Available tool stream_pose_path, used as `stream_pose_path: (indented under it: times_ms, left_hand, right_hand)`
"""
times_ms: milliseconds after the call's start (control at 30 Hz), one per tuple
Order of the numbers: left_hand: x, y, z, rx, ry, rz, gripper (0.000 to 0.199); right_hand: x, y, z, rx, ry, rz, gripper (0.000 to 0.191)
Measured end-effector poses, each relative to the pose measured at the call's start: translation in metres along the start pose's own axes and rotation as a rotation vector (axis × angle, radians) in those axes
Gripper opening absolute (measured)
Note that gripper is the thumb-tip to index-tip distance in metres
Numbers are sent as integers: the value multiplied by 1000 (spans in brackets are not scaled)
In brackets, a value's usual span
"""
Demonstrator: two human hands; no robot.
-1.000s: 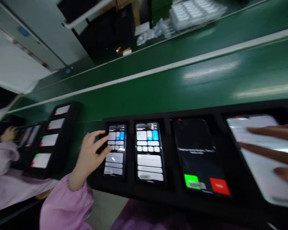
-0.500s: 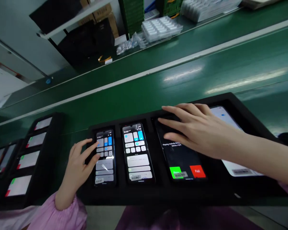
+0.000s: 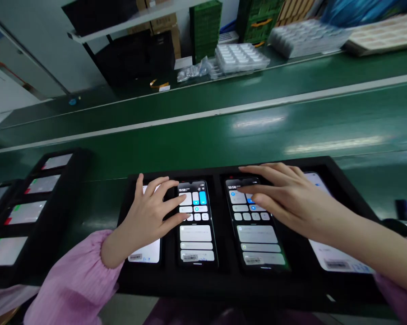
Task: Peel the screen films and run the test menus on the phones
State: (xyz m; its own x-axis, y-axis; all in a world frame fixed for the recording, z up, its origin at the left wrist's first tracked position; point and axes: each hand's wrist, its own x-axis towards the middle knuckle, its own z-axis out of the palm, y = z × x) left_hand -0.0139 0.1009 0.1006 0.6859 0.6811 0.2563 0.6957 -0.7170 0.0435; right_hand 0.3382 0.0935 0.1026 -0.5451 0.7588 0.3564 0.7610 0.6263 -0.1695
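Several smartphones lie face up in the slots of a black tray (image 3: 203, 285). My left hand (image 3: 149, 214), fingers spread, reaches over the leftmost phone (image 3: 144, 251), which shows a white screen. Its index finger and thumb are at the second phone (image 3: 196, 233), whose lit panel shows grey and blue tiles. My right hand (image 3: 288, 196) has its fingers stretched out over the upper part of the third phone (image 3: 260, 234), which shows a similar panel. Under my right wrist lies the rightmost phone (image 3: 339, 258), white-screened and partly hidden. Neither hand holds anything.
To the left stands another black tray (image 3: 59, 216) of phones with white screens and red and green corners. Behind runs a green work surface (image 3: 176, 149) with a pale strip (image 3: 217, 112). Clear plastic trays (image 3: 240, 58) and green crates (image 3: 205, 31) stand farther back.
My left hand has moved right, from the first phone to the second. The first phone's screen has turned white. The third phone has gone from a pass/fail screen to a tiled panel.
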Motion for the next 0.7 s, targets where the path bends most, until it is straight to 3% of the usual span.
stream_pose_path:
  times_ms: [233,533,633,700]
  left_hand:
    - [-6,-6,7,-49,-29,-26,36]
    - [-3,-5,8,-44,-59,-40,36]
    - [3,-7,4,-37,-67,-33,36]
    - [-6,-11,-6,-39,-25,-84,38]
  right_hand:
    - [-4,-6,10,-48,-53,-50,49]
    - [1,-6,17,-55,-29,-79,51]
    - [4,-8,15,-32,-33,-76,53]
    - [-8,-6,4,-14,-26,-60,49]
